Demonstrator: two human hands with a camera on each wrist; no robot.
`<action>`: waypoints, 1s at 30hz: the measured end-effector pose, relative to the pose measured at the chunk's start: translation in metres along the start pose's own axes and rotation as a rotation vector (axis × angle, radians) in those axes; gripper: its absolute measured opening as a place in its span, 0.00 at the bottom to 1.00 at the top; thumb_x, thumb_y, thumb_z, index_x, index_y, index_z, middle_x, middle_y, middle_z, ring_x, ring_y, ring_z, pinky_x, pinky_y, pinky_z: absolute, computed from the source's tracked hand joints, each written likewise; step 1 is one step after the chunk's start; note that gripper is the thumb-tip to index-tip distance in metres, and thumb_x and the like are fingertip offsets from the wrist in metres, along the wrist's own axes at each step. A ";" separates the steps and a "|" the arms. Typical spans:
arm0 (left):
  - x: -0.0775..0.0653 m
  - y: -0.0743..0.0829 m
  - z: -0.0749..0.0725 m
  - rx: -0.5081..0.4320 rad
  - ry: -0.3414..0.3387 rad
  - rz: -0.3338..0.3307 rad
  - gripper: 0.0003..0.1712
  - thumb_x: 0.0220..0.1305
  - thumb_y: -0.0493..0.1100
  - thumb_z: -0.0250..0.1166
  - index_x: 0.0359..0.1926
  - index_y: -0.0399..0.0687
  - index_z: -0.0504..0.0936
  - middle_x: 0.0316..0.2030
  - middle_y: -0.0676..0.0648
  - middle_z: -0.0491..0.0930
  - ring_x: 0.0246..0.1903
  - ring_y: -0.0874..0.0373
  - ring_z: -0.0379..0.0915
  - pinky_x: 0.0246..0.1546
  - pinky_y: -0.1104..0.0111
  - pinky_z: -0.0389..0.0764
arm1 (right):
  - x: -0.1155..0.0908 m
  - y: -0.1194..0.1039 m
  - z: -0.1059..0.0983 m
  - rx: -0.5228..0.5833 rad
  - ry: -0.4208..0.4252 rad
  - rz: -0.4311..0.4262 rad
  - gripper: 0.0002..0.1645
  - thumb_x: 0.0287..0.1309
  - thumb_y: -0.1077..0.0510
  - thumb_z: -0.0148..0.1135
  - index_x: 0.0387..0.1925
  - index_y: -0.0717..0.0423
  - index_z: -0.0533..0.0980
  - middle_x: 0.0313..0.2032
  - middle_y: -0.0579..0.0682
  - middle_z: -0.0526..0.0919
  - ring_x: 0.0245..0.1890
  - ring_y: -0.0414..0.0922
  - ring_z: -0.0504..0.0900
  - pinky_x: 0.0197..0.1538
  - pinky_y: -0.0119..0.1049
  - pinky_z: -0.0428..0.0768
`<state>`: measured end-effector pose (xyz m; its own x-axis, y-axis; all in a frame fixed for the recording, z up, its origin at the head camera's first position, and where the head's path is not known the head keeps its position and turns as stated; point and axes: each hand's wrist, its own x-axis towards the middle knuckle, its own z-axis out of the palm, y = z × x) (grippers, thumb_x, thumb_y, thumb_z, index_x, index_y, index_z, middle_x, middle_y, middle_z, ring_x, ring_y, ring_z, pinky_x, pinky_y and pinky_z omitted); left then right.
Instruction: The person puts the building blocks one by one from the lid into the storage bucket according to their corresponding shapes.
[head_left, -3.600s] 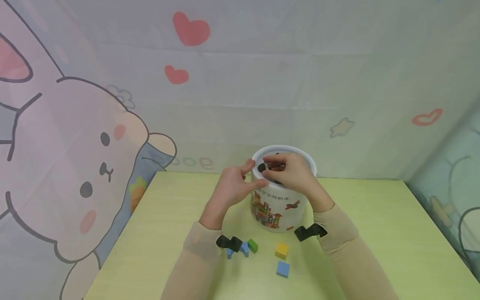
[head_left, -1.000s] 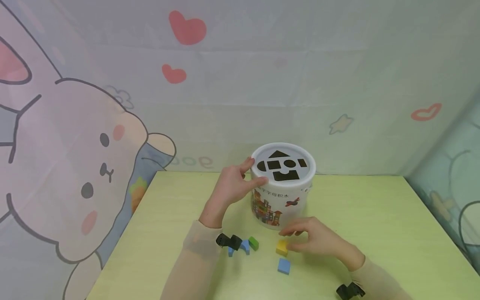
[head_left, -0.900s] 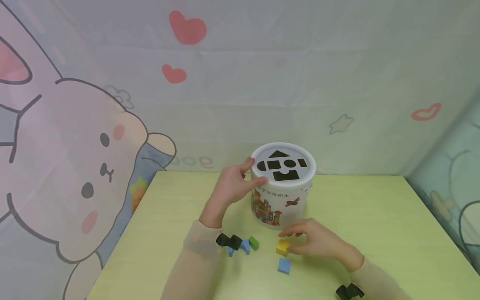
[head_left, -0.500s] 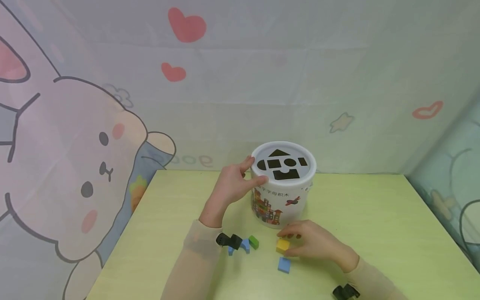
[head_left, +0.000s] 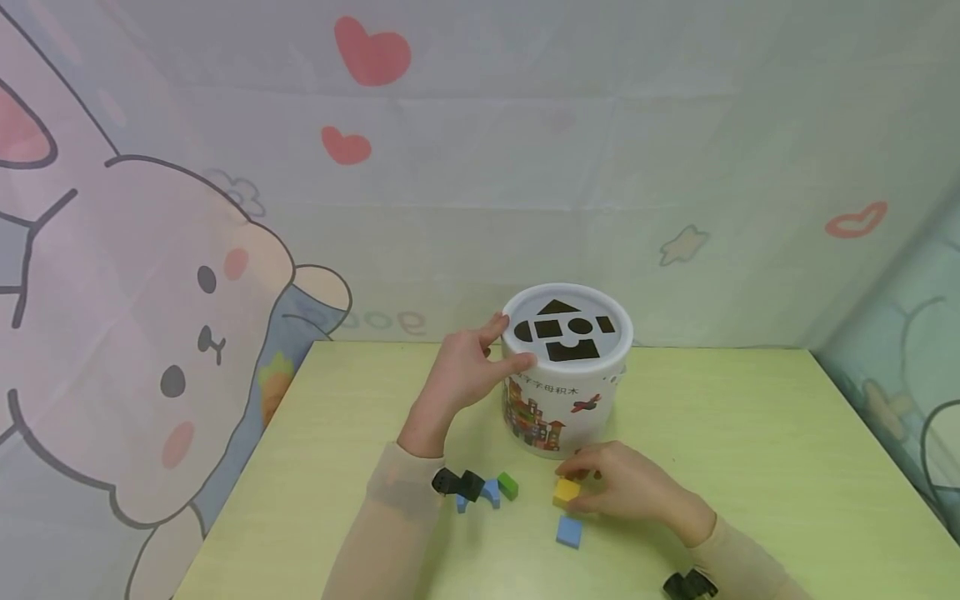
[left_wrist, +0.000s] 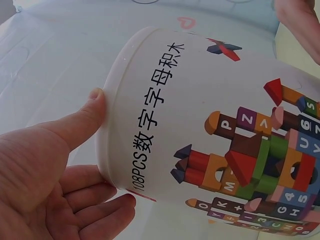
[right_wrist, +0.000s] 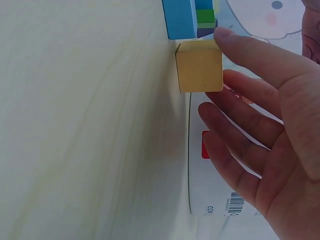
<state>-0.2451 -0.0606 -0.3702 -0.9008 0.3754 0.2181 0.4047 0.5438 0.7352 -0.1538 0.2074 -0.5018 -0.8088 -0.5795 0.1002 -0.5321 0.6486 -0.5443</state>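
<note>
A white printed bucket (head_left: 581, 427) stands upright, its lid (head_left: 624, 346) pierced by dark cutouts: triangle, circle, rectangles, half-round and arch. My left hand (head_left: 467, 371) grips the lid's rim from the left, thumb in front and fingers further back. In front of the bucket, my right hand (head_left: 633, 490) pinches a yellow block (head_left: 561, 494) on the table. The right wrist view has the thumb (right_wrist: 250, 50) at the top corner of this block and the index finger at its side. Just nearer than the yellow block lies a blue square block (head_left: 569, 532).
Left of the yellow block are a green block (head_left: 507, 486) and a blue arch block (head_left: 491, 492), the arch partly hidden by the left wrist camera (head_left: 459, 483). Behind the table (head_left: 720, 433) hangs a printed cloth (head_left: 487, 208) with a rabbit and hearts.
The right hand has come down from the lid, where it held a small piece over the cutouts, to the yellow block, closing in slightly. The left hand stays on the rim.
</note>
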 end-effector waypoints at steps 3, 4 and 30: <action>0.000 0.000 0.000 0.008 -0.002 0.000 0.47 0.65 0.62 0.77 0.77 0.50 0.71 0.77 0.50 0.67 0.52 0.45 0.79 0.42 0.61 0.80 | 0.001 0.001 0.001 -0.014 -0.004 0.015 0.22 0.57 0.49 0.83 0.52 0.50 0.89 0.45 0.33 0.88 0.43 0.32 0.84 0.50 0.38 0.85; 0.000 0.000 -0.001 0.010 -0.002 0.000 0.47 0.65 0.63 0.77 0.77 0.50 0.71 0.77 0.50 0.67 0.51 0.46 0.79 0.42 0.61 0.80 | 0.001 0.001 0.001 -0.015 -0.006 0.023 0.23 0.57 0.49 0.83 0.53 0.50 0.89 0.45 0.33 0.88 0.43 0.32 0.84 0.50 0.38 0.85; 0.000 0.000 -0.001 0.016 -0.002 0.011 0.47 0.65 0.63 0.77 0.77 0.49 0.71 0.76 0.50 0.68 0.45 0.50 0.77 0.37 0.64 0.77 | -0.002 0.005 -0.002 -0.007 0.003 0.016 0.19 0.54 0.49 0.84 0.47 0.46 0.88 0.40 0.30 0.85 0.40 0.35 0.82 0.48 0.39 0.85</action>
<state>-0.2455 -0.0618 -0.3694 -0.8960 0.3831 0.2244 0.4168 0.5518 0.7224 -0.1554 0.2129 -0.5037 -0.8177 -0.5679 0.0940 -0.5211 0.6608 -0.5402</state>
